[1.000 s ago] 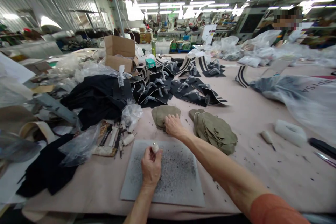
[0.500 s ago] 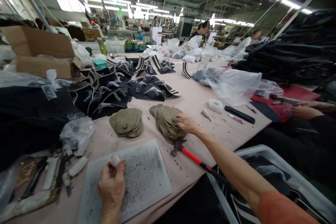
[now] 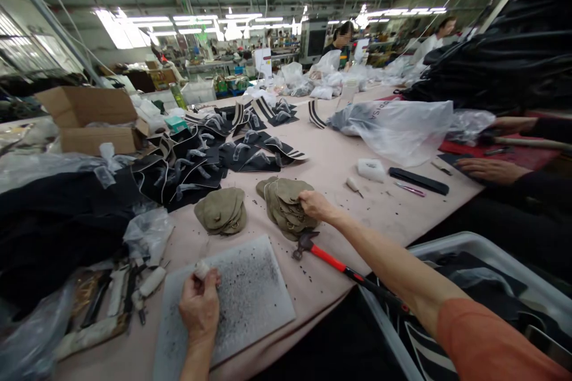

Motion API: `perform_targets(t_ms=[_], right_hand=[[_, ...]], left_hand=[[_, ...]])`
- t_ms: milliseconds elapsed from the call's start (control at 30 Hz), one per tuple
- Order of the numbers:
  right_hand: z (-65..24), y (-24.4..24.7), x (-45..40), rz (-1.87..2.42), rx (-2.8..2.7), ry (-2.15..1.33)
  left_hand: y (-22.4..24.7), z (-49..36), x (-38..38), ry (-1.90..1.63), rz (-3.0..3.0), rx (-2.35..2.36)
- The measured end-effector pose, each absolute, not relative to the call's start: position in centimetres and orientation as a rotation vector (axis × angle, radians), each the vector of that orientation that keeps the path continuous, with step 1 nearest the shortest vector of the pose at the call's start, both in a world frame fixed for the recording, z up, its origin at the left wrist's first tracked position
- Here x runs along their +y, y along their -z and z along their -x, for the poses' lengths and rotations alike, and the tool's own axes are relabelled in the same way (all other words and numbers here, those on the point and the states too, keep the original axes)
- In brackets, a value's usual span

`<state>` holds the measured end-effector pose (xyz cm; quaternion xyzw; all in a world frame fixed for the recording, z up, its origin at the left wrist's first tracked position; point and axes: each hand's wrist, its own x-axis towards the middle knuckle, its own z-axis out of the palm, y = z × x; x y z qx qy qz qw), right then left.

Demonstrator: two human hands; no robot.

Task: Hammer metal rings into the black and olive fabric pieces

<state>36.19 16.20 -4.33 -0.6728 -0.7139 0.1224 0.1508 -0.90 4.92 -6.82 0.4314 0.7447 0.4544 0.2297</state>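
Note:
My left hand [image 3: 200, 303] is closed round a small white-wrapped tool [image 3: 202, 269] above the speckled grey board [image 3: 250, 286]. My right hand [image 3: 315, 205] pinches the edge of a piece on the right stack of olive fabric pieces [image 3: 286, 202], which have metal rings. Left of it lies a second olive stack [image 3: 221, 209]. A hammer [image 3: 328, 258] with a red and black handle rests just below the right stack, its head near the fabric.
Black striped pieces [image 3: 250, 155] and a cardboard box [image 3: 93, 122] stand beyond. Wrapped tools [image 3: 118, 292] lie left. An awl [image 3: 354, 186], a white block [image 3: 370, 169] and a black case [image 3: 417, 181] lie right. A co-worker's hand [image 3: 491, 170] is at the right; a bin [image 3: 469, 241] stands below.
The view has tilted up and shifted slightly. My right fingers have closed on the right stack's edge. The co-worker's hands at the right have moved apart.

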Motion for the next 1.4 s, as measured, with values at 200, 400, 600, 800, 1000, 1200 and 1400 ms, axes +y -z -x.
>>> perform_targets(t_ms=[200, 400, 600, 800, 1000, 1200, 1400], right_hand=[[-33.7, 1.4, 18.1, 1.942, -1.894, -0.316], [-27.1, 1.9, 13.0, 1.288, -2.119, -0.242], [-24.9, 7.7, 4.2, 0.909, -2.548, -0.116], [-24.9, 9.0, 2.1, 1.087, -2.454, 0.033], [-23.2, 9.4, 1.0, 1.308, -2.301, 0.157], [-21.8, 8.4, 1.1, 1.431, -2.361, 0.109], [-20.8, 7.5, 0.0, 1.492, -2.342, 0.084]], left_hand=[[7.7, 0.7, 4.6, -1.347, -1.247, 1.972], [7.9, 0.4, 4.4, -1.390, -1.221, 1.939], [8.7, 0.6, 4.3, -1.391, -1.198, 1.920], [8.9, 0.7, 4.1, -1.417, -1.211, 1.863], [8.4, 0.6, 3.8, -1.456, -1.143, 1.778], [5.9, -2.0, 4.5, -1.550, -1.009, 1.395], [5.8, -5.3, 5.5, -1.360, -0.898, 1.104]])
